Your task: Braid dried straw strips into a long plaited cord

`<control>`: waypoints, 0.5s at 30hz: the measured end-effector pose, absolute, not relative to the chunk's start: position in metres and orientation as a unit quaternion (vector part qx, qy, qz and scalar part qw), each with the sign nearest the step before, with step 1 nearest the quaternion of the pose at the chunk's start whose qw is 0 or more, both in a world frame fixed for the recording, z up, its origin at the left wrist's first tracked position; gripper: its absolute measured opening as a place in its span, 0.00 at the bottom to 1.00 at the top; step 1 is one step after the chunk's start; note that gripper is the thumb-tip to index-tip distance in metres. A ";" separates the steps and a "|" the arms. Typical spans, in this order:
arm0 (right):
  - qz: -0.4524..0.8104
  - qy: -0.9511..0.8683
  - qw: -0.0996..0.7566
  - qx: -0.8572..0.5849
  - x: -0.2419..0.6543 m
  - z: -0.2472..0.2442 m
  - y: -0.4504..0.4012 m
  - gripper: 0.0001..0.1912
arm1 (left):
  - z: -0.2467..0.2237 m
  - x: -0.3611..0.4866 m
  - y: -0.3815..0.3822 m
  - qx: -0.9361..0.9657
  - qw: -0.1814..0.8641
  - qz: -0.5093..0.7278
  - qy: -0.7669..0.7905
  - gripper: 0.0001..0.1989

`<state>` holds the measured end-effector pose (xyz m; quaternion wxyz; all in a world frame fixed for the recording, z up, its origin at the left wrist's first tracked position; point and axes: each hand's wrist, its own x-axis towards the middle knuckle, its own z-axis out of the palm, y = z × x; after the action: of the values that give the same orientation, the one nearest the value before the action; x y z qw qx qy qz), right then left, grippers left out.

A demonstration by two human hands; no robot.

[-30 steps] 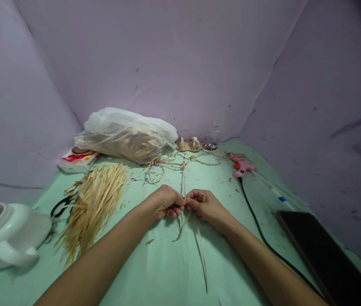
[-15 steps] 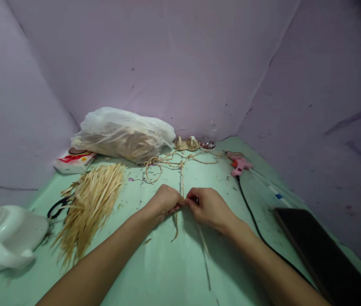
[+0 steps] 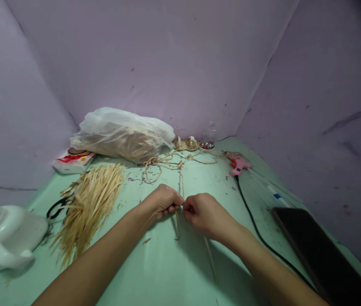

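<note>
A thin braided straw cord (image 3: 182,180) runs toward me down the middle of the green table. My left hand (image 3: 164,200) pinches its near end between thumb and forefinger. Close beside it, fingertips almost touching, my right hand (image 3: 201,212) is closed in a pinch on a straw strand (image 3: 211,259) that trails below toward me. Another short strand (image 3: 176,227) hangs under the left fingers. Beyond the hands, the cord's far part lies in loose loops (image 3: 153,170). The exact crossing of strands at the fingertips is too small to make out.
Left lie a bundle of dry straw strips (image 3: 93,208), black-handled scissors (image 3: 56,208) partly under it, and a white pot-like container (image 3: 8,238). At the back are a plastic bag (image 3: 123,134) and a coiled straw piece (image 3: 186,144). Right are a pink glue gun (image 3: 239,165) and a phone (image 3: 314,250).
My right hand has turned and dropped slightly, staying close to the left. The trailing strand beneath it has swung a little. My left hand keeps its pinch nearly in place.
</note>
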<state>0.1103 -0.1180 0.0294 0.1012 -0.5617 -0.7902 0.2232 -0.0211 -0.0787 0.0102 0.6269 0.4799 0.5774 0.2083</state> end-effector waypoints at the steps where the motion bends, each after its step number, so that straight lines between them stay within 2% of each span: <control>1: 0.223 -0.800 0.094 -0.549 0.111 0.031 -0.120 0.10 | 0.010 -0.022 -0.078 0.484 0.624 0.206 0.577 0.02; 3: 0.263 -0.821 0.059 -0.504 0.118 0.036 -0.122 0.08 | 0.010 -0.023 -0.078 0.484 0.624 0.203 0.578 0.02; 6: 0.409 -0.804 -0.031 -0.431 0.136 0.048 -0.120 0.04 | 0.012 -0.025 -0.078 0.484 0.631 0.203 0.571 0.04; 7: 0.451 -0.775 -0.038 -0.442 0.142 0.052 -0.117 0.05 | 0.012 -0.026 -0.078 0.486 0.632 0.202 0.569 0.04; 8: 0.478 -0.738 -0.004 -0.477 0.146 0.054 -0.114 0.06 | 0.013 -0.027 -0.077 0.489 0.633 0.200 0.567 0.04; 12: 0.498 -0.573 0.231 -0.609 0.143 0.051 -0.099 0.06 | 0.013 -0.028 -0.076 0.502 0.629 0.192 0.562 0.04; 15: 0.562 -0.499 0.248 -0.611 0.127 0.036 -0.094 0.06 | 0.010 -0.029 -0.075 0.512 0.622 0.188 0.562 0.04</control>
<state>0.1267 -0.0945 0.0363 0.2480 -0.6107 -0.4993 0.5624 -0.0288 -0.0751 0.0104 0.6222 0.5118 0.5619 0.1876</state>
